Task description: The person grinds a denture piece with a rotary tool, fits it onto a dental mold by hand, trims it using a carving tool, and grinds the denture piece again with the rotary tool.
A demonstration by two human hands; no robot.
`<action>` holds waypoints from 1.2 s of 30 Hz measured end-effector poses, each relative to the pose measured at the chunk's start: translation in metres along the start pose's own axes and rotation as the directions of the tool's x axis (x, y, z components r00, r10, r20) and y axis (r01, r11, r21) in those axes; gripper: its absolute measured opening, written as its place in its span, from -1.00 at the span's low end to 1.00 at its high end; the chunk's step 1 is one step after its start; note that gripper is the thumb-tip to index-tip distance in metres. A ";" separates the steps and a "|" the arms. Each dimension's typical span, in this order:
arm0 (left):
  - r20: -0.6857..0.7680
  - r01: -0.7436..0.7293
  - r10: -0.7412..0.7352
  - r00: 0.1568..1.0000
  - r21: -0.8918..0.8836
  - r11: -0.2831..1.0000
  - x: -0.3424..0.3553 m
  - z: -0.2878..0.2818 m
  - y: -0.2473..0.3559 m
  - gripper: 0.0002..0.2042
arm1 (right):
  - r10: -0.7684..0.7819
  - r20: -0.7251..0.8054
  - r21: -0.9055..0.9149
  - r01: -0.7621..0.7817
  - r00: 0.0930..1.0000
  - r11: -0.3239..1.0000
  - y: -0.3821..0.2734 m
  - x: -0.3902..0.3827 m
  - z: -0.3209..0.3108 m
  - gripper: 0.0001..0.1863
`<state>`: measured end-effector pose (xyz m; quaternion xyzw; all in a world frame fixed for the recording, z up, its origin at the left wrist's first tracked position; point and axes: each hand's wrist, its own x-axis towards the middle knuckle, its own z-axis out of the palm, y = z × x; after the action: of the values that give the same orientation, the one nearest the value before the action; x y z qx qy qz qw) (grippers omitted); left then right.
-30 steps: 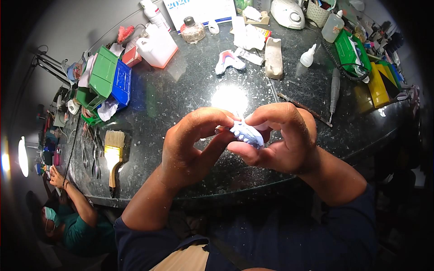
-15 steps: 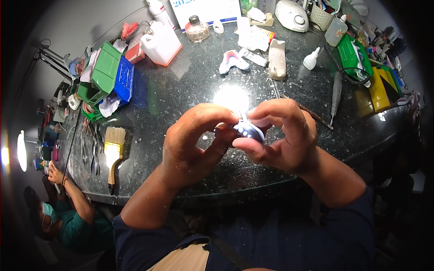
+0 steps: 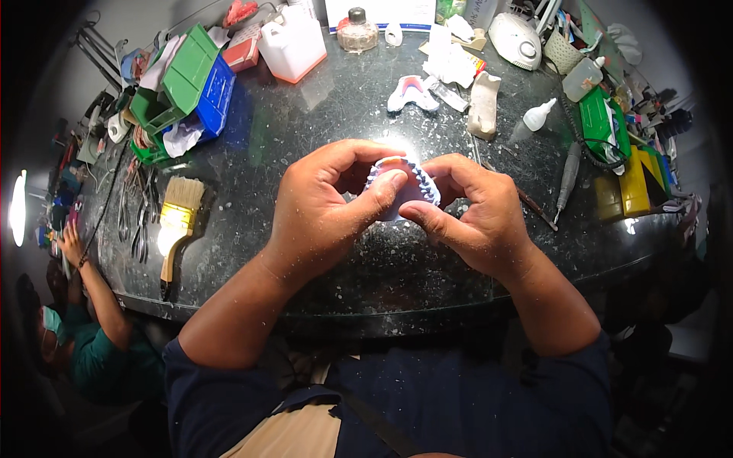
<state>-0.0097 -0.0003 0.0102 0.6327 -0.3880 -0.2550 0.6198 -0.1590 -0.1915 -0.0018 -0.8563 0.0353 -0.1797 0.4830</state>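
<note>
Pale-blue, horseshoe-shaped dental cast (image 3: 420, 187) turned, toothed arch now showing
Left hand (image 3: 321, 195) and right hand (image 3: 482, 212) both pinch it, leaving its inner face accessible.

The desk (image 3: 252, 172) looks glossy but scratched. Near its left edge, the brush (image 3: 179, 216) has rough bristles (image 3: 185, 191) and a wooden handle (image 3: 169, 261). The dental model (image 3: 413, 185) appears matt, like plaster. The jug (image 3: 293, 44) is smooth plastic.
</note>
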 end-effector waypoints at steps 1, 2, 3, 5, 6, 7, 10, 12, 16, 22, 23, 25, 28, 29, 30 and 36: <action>0.001 0.007 -0.007 1.000 0.005 1.000 0.000 0.001 0.001 -0.72 | -0.024 -0.010 0.008 0.025 1.000 1.000 0.001 0.000 0.001 -0.57; 0.005 0.013 -0.013 1.000 0.010 1.000 0.000 0.001 0.001 -0.74 | -0.048 -0.023 0.015 0.048 0.999 0.999 0.002 0.000 0.001 -0.58; 0.001 0.014 -0.014 1.000 0.005 1.000 0.000 0.000 -0.001 -0.74 | -0.047 -0.017 0.013 0.047 0.999 0.999 0.001 -0.001 0.002 -0.58; 0.012 0.008 -0.009 1.000 0.051 0.999 0.001 -0.001 -0.003 -0.73 | 0.072 -0.026 0.167 -0.066 0.997 0.984 -0.002 -0.003 0.002 -0.62; 0.009 0.009 -0.009 1.000 0.049 0.999 0.001 -0.003 -0.005 -0.73 | 0.072 -0.024 0.166 -0.067 0.997 0.984 -0.003 -0.003 0.001 -0.62; 0.034 -0.089 0.085 0.996 0.114 0.989 0.002 -0.005 -0.006 -0.73 | 0.141 0.011 0.184 -0.141 0.990 0.973 -0.004 -0.003 -0.001 -0.63; 0.088 -0.278 0.265 0.960 0.226 0.933 0.005 -0.012 -0.012 -0.68 | 0.195 0.055 0.251 -0.202 0.979 0.947 -0.003 -0.001 0.001 -0.65; 0.124 -0.375 0.354 0.927 0.259 0.890 0.006 -0.008 -0.011 -0.65 | 0.188 0.053 0.292 -0.195 0.981 0.936 0.000 -0.002 0.001 -0.65; 0.043 -0.178 0.173 0.984 0.145 0.973 0.005 -0.006 -0.004 -0.56 | -0.037 -0.093 0.211 0.056 0.995 0.976 0.012 0.002 -0.002 -0.60; 0.076 -0.326 0.317 0.945 0.240 0.914 0.004 -0.013 -0.006 -0.59 | -0.168 -0.093 0.047 0.173 0.981 0.984 0.005 0.004 -0.003 -0.55; 0.092 -0.374 0.363 0.927 0.268 0.888 0.005 -0.013 -0.006 -0.62 | -0.138 -0.075 0.030 0.141 0.988 0.990 0.005 0.003 -0.005 -0.56; 0.084 -0.343 0.332 0.939 0.250 0.906 0.005 -0.010 -0.006 -0.68 | -0.143 -0.067 0.024 0.145 0.987 0.989 0.004 0.002 -0.004 -0.63; 0.111 -0.314 0.294 0.949 0.303 0.900 0.004 -0.011 -0.007 -0.71 | -0.097 -0.024 -0.026 0.096 0.995 0.995 0.003 0.000 -0.005 -0.66; 0.120 -0.276 0.250 0.961 0.341 0.898 0.003 -0.012 -0.005 -0.73 | -0.079 -0.018 -0.019 0.078 0.997 0.997 0.004 0.000 -0.004 -0.68; 0.126 -0.243 0.212 0.969 0.353 0.903 0.003 -0.014 -0.005 -0.72 | -0.099 -0.004 -0.019 0.099 0.995 0.995 0.005 0.001 -0.003 -0.68; 0.033 -0.400 0.409 0.912 0.294 0.868 0.006 -0.011 -0.017 -0.75 | 0.009 0.019 0.000 -0.009 1.000 1.000 0.004 0.007 -0.001 -0.73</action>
<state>0.0053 0.0003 -0.0042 0.6265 -0.5359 -0.0495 0.5638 -0.1524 -0.1956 -0.0029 -0.8577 0.0343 -0.1693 0.4842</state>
